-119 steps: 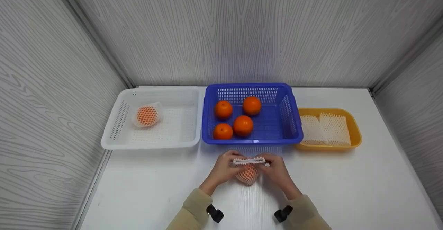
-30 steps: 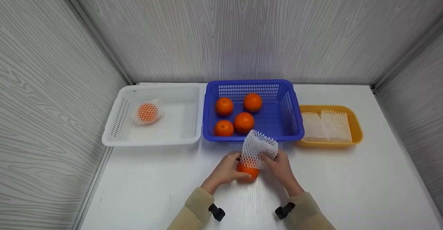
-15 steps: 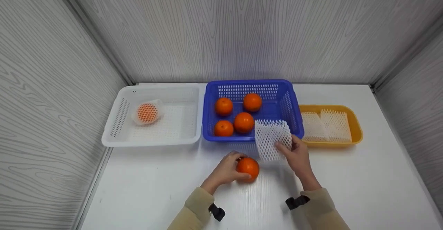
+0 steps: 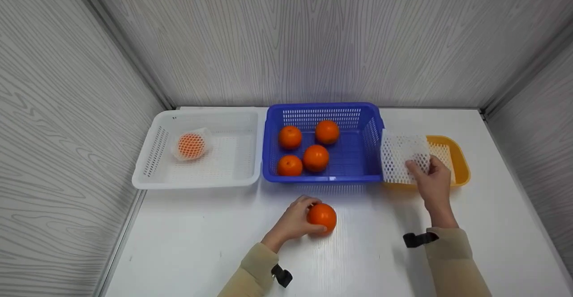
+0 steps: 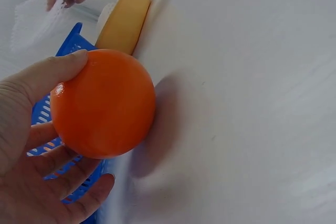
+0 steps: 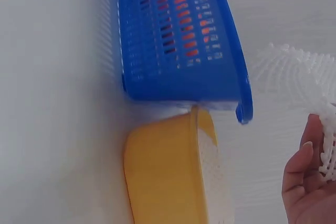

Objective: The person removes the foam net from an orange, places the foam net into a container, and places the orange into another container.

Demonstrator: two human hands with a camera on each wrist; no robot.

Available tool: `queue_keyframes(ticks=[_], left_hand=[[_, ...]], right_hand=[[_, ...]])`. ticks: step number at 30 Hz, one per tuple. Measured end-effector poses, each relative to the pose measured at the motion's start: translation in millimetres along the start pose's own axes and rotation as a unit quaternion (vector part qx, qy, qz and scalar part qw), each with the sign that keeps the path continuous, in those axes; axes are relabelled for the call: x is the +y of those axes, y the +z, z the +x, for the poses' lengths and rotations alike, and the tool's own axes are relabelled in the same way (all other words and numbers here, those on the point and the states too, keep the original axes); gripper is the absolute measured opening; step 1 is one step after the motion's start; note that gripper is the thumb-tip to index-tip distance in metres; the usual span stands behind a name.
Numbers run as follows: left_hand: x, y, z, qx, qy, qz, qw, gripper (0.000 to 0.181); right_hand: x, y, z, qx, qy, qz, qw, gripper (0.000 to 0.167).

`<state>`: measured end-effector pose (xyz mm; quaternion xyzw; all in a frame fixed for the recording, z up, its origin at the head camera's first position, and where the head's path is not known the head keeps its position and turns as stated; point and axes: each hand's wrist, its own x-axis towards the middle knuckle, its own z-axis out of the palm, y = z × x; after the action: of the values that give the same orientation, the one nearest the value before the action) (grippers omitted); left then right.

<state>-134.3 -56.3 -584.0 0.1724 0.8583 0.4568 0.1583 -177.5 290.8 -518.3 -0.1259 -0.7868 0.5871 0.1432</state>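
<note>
In the head view my left hand (image 4: 297, 219) grips a bare orange (image 4: 323, 219) on the white table, in front of the blue basket. The left wrist view shows the thumb on top of that orange (image 5: 105, 103) and the fingers spread along its far side. My right hand (image 4: 433, 183) pinches a white foam net sleeve (image 4: 403, 158), holding it flat over the yellow tray (image 4: 461, 163). In the right wrist view the sleeve (image 6: 310, 77) stands above the tray's rim, partly out of frame.
Several bare oranges lie in the blue basket (image 4: 324, 179). The white basket (image 4: 197, 183) at left holds one net-wrapped orange (image 4: 191, 145). More foam net (image 4: 441, 151) shows in the yellow tray, partly covered by the held sleeve. Panelled walls stand behind and at both sides.
The net sleeve has come off the orange. My right hand has carried it rightward, from the orange to above the yellow tray. The left hand has kept its grip on the orange.
</note>
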Motion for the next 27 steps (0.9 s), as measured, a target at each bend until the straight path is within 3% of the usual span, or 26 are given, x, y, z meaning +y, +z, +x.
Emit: queue_keyframes(ticks=[6,11,16,21,24,27], left_hand=[[0.9,-0.1,-0.5,-0.001,0.002,0.005,1.0,0.067],[0.0,0.2,0.1,-0.002,0.0,0.003,1.0,0.067],[0.1,-1.1,-0.6,-0.007,-0.005,0.001,1.0,0.066],[-0.6,-1.5,-0.7,-0.009,-0.007,0.001,0.9999,0.066],[-1.3,-1.7,-0.2,-0.009,-0.004,0.001,1.0,0.066],[-1.5,-2.0,0.1,-0.007,-0.002,-0.001,1.0,0.066]], right_hand=[[8,-28,24.3,0.016,0.102,-0.028,0.9943,0.048],[19,-40,40.2,0.024,0.125,-0.108,0.986,0.055],[33,-47,52.7,-0.003,0.115,-0.237,0.9647,0.059],[47,-48,59.1,-0.016,0.097,-0.308,0.9463,0.063],[55,-46,59.3,-0.01,0.044,-0.335,0.9411,0.054],[59,-45,58.9,-0.018,-0.022,-0.365,0.9307,0.034]])
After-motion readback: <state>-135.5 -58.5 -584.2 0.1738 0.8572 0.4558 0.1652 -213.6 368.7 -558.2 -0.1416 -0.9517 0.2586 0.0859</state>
